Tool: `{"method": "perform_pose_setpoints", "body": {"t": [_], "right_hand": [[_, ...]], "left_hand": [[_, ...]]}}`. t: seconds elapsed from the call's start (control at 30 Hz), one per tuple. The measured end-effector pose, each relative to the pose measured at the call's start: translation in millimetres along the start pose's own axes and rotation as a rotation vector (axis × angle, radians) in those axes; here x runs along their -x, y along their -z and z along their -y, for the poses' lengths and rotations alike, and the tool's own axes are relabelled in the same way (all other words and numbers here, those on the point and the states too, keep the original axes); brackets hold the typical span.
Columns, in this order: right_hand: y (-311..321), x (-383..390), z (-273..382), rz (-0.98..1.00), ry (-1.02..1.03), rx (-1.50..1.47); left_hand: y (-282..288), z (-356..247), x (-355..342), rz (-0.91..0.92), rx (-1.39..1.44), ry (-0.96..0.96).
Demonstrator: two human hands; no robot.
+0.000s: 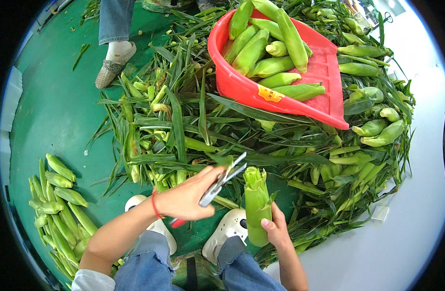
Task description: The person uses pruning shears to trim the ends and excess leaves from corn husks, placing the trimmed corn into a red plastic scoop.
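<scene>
Left hand (186,198) closed around scissors (221,183), red handles under the palm, blades slightly apart and pointing up-right toward the cob tip. Right hand (277,230) wrapped around the lower part of a corn cob (256,203), thumb across the husk, cob held upright just above the knees, cut top facing up. Blades sit just beside the cob's top, not clearly touching it.

Judgement on the cut: keep the cob steady and upright, grip low so the fingers stay well clear of the blades, and bring the scissors in square across the husk end rather than at a slant. A half-open blade suits a short trimming snip.

Around: red basket (329,104) tilted on the heap ahead, holding several husked cobs. Loose leaves (179,126) spread thick over the green floor (53,111) between the basket and the feet. Pile of trimmed cobs (60,203) to the left, well apart from the hands. More cobs (382,128) lie right of the basket. White shoes (230,230) below the hands. Another person's foot in a slipper (113,65) stands at the far edge of the leaves.

In the way: leaf litter crowds the space under the hands; long blades of leaf reach close to the scissors.
</scene>
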State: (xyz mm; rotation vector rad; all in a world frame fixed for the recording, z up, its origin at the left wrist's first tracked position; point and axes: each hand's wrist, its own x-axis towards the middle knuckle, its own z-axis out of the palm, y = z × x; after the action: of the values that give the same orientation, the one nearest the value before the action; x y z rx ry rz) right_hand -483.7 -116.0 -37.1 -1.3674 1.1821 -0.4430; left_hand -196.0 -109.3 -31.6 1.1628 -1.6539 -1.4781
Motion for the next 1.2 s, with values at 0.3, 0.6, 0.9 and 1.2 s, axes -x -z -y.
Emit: {"method": "perform_pose_setpoints", "body": {"t": [0.3, 0.6, 0.9, 1.2], "right_hand": [[20.2, -5.9, 30.2, 0.241, -0.054, 0.451], [15.1, -3.8, 34.6, 0.196, -0.052, 0.577], [-3.3, -10.7, 40.6, 0.024, -0.052, 0.665], [-20.5, -19.2, 41.6, 0.04, -0.089, 0.802]], "left_hand": [[-13.3, 3.5, 4.1, 0.143, -0.304, 0.045], [-18.0, 46.6, 7.9, -0.18, -0.883, 0.229], [-34.0, 7.8, 17.1, -0.362, -0.885, 0.109], [-66.4, 1.2, 11.6, -0.065, -0.972, 0.025]]}}
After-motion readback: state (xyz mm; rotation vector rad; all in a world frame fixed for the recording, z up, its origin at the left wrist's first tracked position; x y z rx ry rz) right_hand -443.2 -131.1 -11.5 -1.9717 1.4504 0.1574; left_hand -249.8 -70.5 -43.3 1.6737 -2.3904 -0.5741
